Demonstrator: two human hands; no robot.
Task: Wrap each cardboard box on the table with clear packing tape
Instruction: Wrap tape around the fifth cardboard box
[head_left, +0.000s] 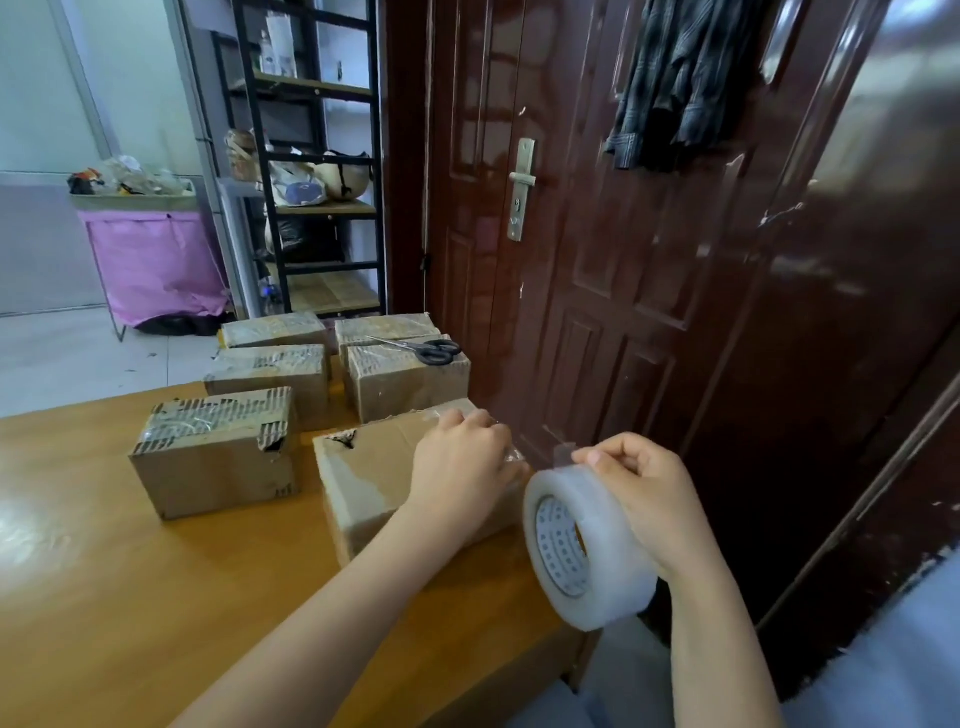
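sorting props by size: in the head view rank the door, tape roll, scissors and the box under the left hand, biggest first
1. door
2. box
3. tape roll, nearest the camera, so possibly flattered
4. scissors

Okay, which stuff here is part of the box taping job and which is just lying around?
Part of the job:
tape roll, held in right hand
nearest box, under left hand
other boxes
scissors

Just lying about:
pink bin
shelf rack
hanging shirt

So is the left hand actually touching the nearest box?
Touching. The head view shows the left hand resting on the nearest box, fingers curled over its far right edge.
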